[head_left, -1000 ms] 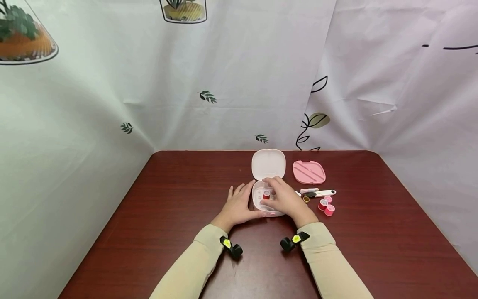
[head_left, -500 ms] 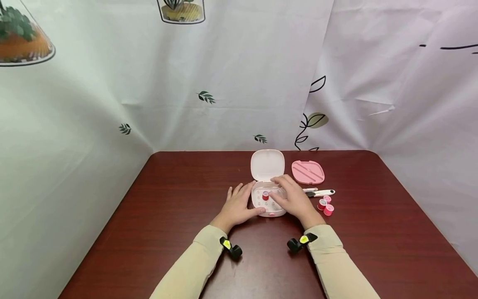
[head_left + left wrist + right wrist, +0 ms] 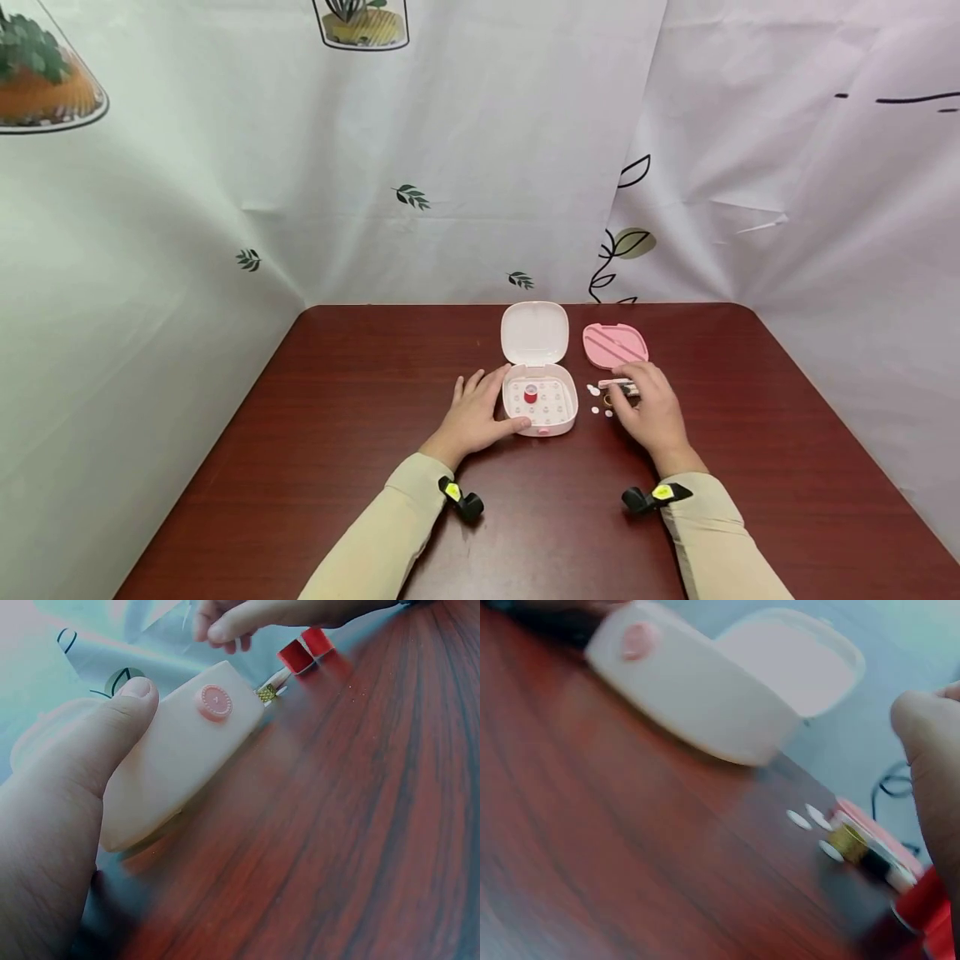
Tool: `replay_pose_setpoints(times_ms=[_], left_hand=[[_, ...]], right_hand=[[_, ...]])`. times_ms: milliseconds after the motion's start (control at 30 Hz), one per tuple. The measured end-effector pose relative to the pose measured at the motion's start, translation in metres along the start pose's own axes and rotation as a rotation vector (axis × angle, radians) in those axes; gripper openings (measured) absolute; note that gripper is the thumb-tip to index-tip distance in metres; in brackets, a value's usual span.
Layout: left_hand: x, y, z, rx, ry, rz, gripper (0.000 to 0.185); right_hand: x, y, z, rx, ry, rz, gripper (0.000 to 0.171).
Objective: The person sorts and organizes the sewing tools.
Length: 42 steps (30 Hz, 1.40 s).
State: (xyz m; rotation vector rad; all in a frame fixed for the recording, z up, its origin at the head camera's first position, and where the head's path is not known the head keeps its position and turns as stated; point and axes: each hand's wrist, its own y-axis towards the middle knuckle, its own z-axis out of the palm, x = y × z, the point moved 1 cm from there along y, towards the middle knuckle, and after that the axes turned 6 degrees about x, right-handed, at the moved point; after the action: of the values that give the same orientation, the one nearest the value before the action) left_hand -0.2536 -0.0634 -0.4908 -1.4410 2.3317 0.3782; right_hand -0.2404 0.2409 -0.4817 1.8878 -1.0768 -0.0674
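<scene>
A pale pink sewing box (image 3: 572, 408) stands with its lid (image 3: 535, 332) raised; one red thread spool (image 3: 531, 395) sits upright on its pegged tray. My left hand (image 3: 480, 421) rests against the box's left side, thumb (image 3: 120, 724) along the front and index finger near the back corner. To the right of the box, my right hand (image 3: 652, 414) hovers over small items, thumb and fingers apart, nothing visible between them. By it lie a gold thimble (image 3: 847, 841), white buttons (image 3: 799, 819) and red spools (image 3: 922, 896), which the hand hides in the head view.
A pink slotted tray (image 3: 615, 346) lies behind the right hand. A slim pink-and-white tool (image 3: 615, 383) lies partly under that hand. The dark wooden table (image 3: 360, 400) has a fabric backdrop with leaf prints behind it.
My right hand has left the box and moved right, over the small items. It now covers the loose spools and uncovers the buttons and thimble. My left hand keeps its place.
</scene>
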Motion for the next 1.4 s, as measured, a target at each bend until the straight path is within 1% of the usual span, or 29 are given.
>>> replay_pose_setpoints(times_ms=[133,233,333,433,567,667,833,967,1167,1400], left_hand=[[0.000,0.000,-0.002,-0.010,-0.013,0.013,0.094],[0.000,0.000,-0.003,-0.013,-0.008,0.014,0.094],[0.000,0.001,-0.003,-0.011,-0.001,0.014,0.094],[-0.001,0.001,-0.002,-0.006,0.000,0.021,0.094],[-0.004,0.000,-0.002,-0.004,-0.008,0.019,0.094],[-0.004,0.000,-0.003,-0.010,-0.014,0.018,0.094],[-0.003,0.000,-0.002,-0.021,-0.017,0.020,0.094],[-0.001,0.000,-0.001,-0.031,-0.015,0.028,0.093],[0.001,0.000,0.001,-0.038,-0.011,0.036,0.093],[0.002,0.001,0.001,-0.020,-0.005,0.014,0.095]], right_hand=[[-0.009,-0.005,-0.010,-0.048,0.040,0.039,0.020],[-0.011,-0.006,-0.013,-0.078,0.071,0.067,0.020],[-0.014,-0.009,-0.017,-0.094,0.068,0.104,0.021],[-0.020,-0.014,-0.026,-0.095,0.045,0.153,0.023],[-0.027,-0.023,-0.042,-0.058,0.018,0.216,0.026],[-0.032,-0.030,-0.053,0.001,-0.016,0.258,0.030],[-0.036,-0.040,-0.066,0.127,-0.078,0.264,0.032],[-0.037,-0.046,-0.072,0.206,-0.088,0.275,0.034],[-0.042,-0.057,-0.080,0.264,-0.083,0.319,0.037],[-0.045,-0.062,-0.084,0.295,-0.096,0.272,0.034]])
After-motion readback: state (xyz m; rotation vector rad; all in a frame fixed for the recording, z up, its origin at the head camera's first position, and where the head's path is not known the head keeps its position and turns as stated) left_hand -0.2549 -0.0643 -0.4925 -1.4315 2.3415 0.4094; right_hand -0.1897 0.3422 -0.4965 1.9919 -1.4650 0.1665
